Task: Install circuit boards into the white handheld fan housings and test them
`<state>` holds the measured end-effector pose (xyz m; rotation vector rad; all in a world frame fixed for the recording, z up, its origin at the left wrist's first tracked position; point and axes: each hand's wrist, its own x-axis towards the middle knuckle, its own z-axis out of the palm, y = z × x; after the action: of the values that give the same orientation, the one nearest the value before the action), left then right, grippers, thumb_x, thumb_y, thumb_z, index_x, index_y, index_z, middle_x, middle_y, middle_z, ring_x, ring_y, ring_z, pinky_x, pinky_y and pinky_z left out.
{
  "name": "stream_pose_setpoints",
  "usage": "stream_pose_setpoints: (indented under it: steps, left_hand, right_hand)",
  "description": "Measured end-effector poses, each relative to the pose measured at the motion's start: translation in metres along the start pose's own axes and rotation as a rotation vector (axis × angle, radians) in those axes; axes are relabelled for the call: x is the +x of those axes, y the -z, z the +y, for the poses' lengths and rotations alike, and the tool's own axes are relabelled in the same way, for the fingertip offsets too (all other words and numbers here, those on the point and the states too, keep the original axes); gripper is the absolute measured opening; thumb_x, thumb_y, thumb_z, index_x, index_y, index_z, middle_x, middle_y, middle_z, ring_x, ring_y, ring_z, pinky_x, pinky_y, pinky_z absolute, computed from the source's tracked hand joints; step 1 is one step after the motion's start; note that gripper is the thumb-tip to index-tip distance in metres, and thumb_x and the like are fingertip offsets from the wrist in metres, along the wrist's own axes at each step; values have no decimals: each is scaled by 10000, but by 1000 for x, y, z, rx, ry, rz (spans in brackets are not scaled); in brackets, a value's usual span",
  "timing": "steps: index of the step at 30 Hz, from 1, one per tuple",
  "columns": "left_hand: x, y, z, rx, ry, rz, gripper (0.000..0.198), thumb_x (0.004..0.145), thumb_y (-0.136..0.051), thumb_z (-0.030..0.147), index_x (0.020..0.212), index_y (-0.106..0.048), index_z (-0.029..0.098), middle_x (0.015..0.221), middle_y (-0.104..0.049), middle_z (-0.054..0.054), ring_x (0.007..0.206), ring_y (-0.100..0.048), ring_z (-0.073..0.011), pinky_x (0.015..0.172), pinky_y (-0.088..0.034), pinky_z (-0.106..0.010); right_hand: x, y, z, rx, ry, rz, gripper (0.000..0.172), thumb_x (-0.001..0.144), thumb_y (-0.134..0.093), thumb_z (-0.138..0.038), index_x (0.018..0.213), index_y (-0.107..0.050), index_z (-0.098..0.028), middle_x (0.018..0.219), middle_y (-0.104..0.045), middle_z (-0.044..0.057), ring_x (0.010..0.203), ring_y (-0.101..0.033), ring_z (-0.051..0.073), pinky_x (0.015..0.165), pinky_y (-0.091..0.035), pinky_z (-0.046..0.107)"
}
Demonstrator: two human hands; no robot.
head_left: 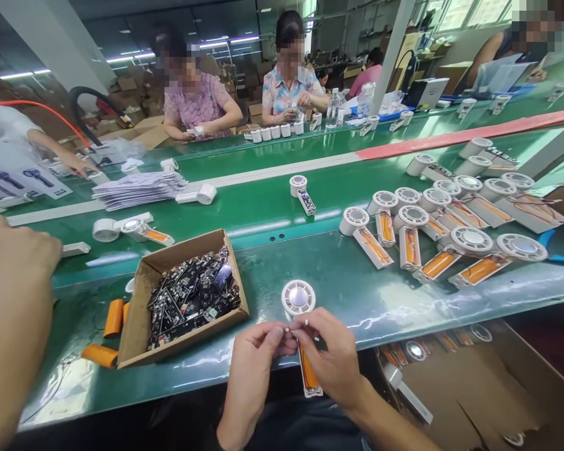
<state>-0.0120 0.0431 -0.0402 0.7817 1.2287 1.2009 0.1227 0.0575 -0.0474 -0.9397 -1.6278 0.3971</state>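
While both hands meet over the white fan unit (298,297), its round head lies just beyond the fingertips, and its long axis runs from there under the right fingers toward the wearer's body, slanting slightly to the right. The right hand (329,344) is nearer the handle, lying along and partly over its right side; the left hand (258,357) is just beside it on the left. The foot of the handle, on the wearer's side of the fingers, appears to reach past the front edge of the bench (343,279).

The left thumb and forefinger are pinched narrow, seemingly on a tiny white piece (287,330). The right fingers are bent with a small gap between thumb and forefinger, more white bits beside them; whether they grip anything firmly, I cannot tell.

The unit has a ring of slots around a shiny silver hub, and its open handle shows an orange cell (309,373), partly hidden by the right hand.

Left of the fingers stands a cardboard box (138,319) of dark circuit boards (188,300); beyond and to the right sit similar fan units (412,216). A co-worker's arm (14,313) reaches in farther left.
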Motion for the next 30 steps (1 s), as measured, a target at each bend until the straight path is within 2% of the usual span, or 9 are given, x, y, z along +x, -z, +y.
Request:
stream_pose_setpoints:
  steps: [8,10,13,16,20,22,26,28,30]
  left_hand:
    - [-12,-6,6,438,-185,44,247,830,-624,360,707,-708,163,599,-686,-45,572,-638,-186,569,-516,-275]
    - [-10,3,26,671,-357,87,225,857,-580,329,752,-718,184,686,-715,-53,626,-652,-191,605,-511,-277]
    - [9,29,70,991,-617,342,209,859,-544,317,865,-721,206,897,-750,-82,779,-680,-222,738,-513,-319]
    - [40,58,105,1303,-504,439,117,723,-676,322,660,-665,224,730,-729,-76,713,-675,-255,729,-505,-334]
    - [59,77,118,1301,-486,441,148,607,-740,248,526,-617,239,528,-653,-26,575,-647,-246,636,-505,-316]
    - [54,76,117,1245,-537,530,78,711,-669,291,724,-698,219,655,-710,-41,631,-668,-232,667,-524,-320]
    - [29,59,112,802,-805,742,265,819,-609,325,1014,-689,164,940,-743,-74,815,-701,-201,777,-561,-317]
    - [18,48,106,638,-897,690,229,814,-644,295,1002,-702,177,990,-741,-57,891,-699,-192,857,-553,-317]
    - [8,39,98,552,-857,546,209,817,-658,268,1004,-707,189,1012,-740,-47,930,-695,-189,881,-552,-313]
  right_hand:
    - [-8,0,7,3,65,-57,236,893,-516,-61,1059,-596,-209,753,-689,25,628,-623,161,597,-538,266]
    - [-9,1,8,14,32,-66,252,898,-515,-69,1098,-571,-211,770,-695,22,648,-647,160,619,-551,262]
    - [-10,2,7,41,3,-63,262,906,-512,-86,1132,-550,-213,769,-708,15,652,-672,156,630,-565,255]
    - [-10,3,5,60,-15,-53,219,916,-506,-119,1107,-562,-211,746,-708,13,605,-661,152,584,-561,249]
    - [-9,3,4,76,-30,-37,192,916,-511,-132,1080,-577,-208,723,-701,9,604,-664,153,580,-562,247]
    - [-8,4,4,83,-25,-38,184,910,-518,-125,1060,-583,-210,723,-698,6,610,-664,151,583,-563,243]
    - [-7,5,4,104,-47,-56,172,899,-528,-114,1028,-585,-213,724,-693,1,618,-661,146,576,-558,230]
    - [-7,5,5,119,-73,-57,175,892,-535,-113,1028,-578,-213,719,-692,-5,609,-655,141,577,-554,227]
    - [-7,5,5,132,-102,-65,177,885,-540,-116,1029,-571,-214,719,-696,-6,591,-647,139,566,-544,228]
